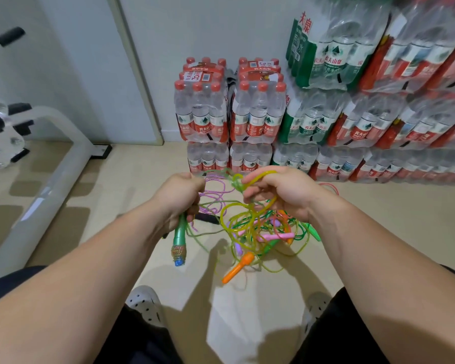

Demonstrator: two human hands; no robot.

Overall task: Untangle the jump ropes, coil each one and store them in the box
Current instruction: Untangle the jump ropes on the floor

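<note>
Tangle (250,232): hangs between and below both hands.
Knot (237,183): just left of right fingertips; right hand nearer.
Left hand (180,195): fist curled round green handle (179,233), long axis pointing down; purple cord (216,190) trailing out.
Right hand (281,193): thumb and fingers pinching yellow loop (260,176).

Floor (132,174): stacked bottle packs (247,158), machine base (45,195); rope tangle (250,232) possibly touching.

Chinese brand text on the bottled-water packs
The red bottle labels (256,130) read 农夫山泉; the green pack wrapper (298,46) shows 夫泉 and 用水, the rest cut off.
</note>
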